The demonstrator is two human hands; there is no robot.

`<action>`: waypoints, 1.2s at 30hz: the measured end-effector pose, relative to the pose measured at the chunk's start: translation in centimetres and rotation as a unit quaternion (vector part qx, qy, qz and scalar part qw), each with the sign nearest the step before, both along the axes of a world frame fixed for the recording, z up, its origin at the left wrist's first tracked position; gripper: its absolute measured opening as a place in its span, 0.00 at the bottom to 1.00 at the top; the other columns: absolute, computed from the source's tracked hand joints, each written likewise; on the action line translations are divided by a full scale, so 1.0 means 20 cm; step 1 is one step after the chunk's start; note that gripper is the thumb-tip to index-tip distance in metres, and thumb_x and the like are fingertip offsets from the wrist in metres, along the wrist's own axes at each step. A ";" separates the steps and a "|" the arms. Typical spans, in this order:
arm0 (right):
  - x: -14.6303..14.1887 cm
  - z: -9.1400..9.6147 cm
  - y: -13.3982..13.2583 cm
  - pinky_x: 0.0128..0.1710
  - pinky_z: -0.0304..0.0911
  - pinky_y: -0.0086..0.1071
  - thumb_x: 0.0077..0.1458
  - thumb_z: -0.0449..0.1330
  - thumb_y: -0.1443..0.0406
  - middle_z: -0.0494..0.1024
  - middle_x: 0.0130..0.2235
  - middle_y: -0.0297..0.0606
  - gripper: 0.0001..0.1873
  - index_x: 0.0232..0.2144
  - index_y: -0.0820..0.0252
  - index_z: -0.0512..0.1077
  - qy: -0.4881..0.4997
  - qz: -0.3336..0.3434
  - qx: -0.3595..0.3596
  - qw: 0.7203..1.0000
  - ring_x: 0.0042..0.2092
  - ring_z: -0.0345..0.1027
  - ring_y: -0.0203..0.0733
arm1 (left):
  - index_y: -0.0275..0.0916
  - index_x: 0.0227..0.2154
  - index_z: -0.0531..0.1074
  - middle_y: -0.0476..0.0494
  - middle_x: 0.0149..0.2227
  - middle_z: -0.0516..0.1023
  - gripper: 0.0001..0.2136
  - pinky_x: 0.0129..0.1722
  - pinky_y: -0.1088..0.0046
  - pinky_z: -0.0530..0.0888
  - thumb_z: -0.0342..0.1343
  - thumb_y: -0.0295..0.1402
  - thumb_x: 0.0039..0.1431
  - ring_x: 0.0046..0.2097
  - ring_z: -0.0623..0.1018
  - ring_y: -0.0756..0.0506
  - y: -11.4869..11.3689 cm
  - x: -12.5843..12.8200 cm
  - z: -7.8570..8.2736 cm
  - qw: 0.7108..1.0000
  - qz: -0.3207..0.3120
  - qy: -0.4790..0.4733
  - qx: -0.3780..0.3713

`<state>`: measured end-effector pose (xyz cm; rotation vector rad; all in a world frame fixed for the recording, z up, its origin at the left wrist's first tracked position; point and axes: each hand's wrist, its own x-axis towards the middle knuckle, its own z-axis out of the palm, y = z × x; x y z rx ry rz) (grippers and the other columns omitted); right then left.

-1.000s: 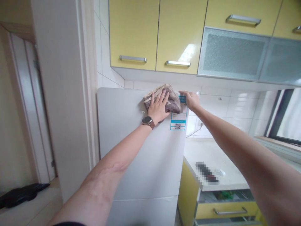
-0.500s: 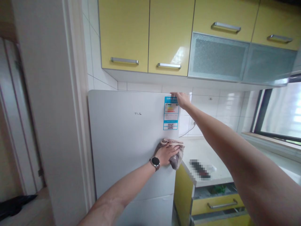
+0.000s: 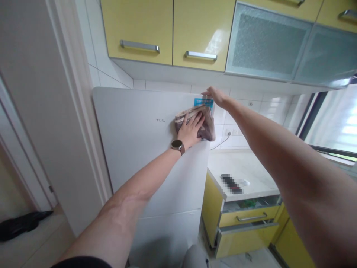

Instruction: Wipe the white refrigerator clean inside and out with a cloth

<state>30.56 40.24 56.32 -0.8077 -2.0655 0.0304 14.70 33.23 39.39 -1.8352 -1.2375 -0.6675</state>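
Left hand (image 3: pixel 191 131) spread flat, pressing cloth (image 3: pixel 208 128) against refrigerator (image 3: pixel 131 145), partly over label (image 3: pixel 202 101); right hand (image 3: pixel 216 96) at top corner, grip unclear.

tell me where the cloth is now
In the head view, the cloth is under the left hand at the upper right of the white fridge, over part of the blue label, below the right hand.
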 end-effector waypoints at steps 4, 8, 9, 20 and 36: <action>0.01 -0.01 -0.01 0.59 0.63 0.49 0.64 0.41 0.34 0.82 0.54 0.48 0.45 0.57 0.59 0.76 -0.013 -0.011 0.003 1.000 0.57 0.69 0.63 | 0.39 0.77 0.44 0.41 0.79 0.44 0.47 0.77 0.49 0.37 0.60 0.43 0.61 0.78 0.46 0.37 -0.06 -0.07 -0.64 0.989 -0.012 0.097 -0.108; 0.01 -0.01 -0.02 0.59 0.64 0.51 0.64 0.41 0.35 0.82 0.53 0.48 0.44 0.57 0.59 0.77 -0.018 -0.035 -0.003 0.999 0.56 0.70 0.63 | 0.45 0.76 0.50 0.46 0.77 0.53 0.41 0.77 0.56 0.49 0.58 0.37 0.61 0.77 0.55 0.43 -0.15 -0.23 -1.22 0.964 -0.051 0.158 -0.207; 0.01 -0.01 -0.02 0.58 0.65 0.51 0.64 0.42 0.35 0.82 0.53 0.48 0.43 0.55 0.59 0.78 -0.018 -0.043 -0.009 0.999 0.55 0.71 0.63 | 0.45 0.76 0.51 0.46 0.77 0.53 0.40 0.77 0.58 0.50 0.58 0.35 0.61 0.76 0.56 0.45 -0.17 -0.27 -1.29 0.961 -0.058 0.163 -0.214; -0.01 -0.01 0.05 0.56 0.66 0.53 0.63 0.51 0.48 0.84 0.48 0.46 0.28 0.47 0.57 0.83 -0.017 -0.060 0.038 0.997 0.54 0.74 0.61 | 0.43 0.75 0.53 0.41 0.77 0.52 0.40 0.77 0.47 0.36 0.59 0.43 0.62 0.76 0.56 0.37 -0.33 -0.47 -0.30 0.998 0.050 -0.031 -0.030; -0.02 -0.05 0.04 0.53 0.67 0.52 0.59 0.51 0.51 0.85 0.45 0.42 0.27 0.47 0.54 0.84 -0.022 -0.075 0.083 0.993 0.51 0.75 0.62 | 0.52 0.74 0.57 0.44 0.74 0.60 0.36 0.76 0.47 0.51 0.59 0.35 0.64 0.73 0.64 0.39 -0.63 -0.87 -1.45 0.966 0.137 -0.019 -0.217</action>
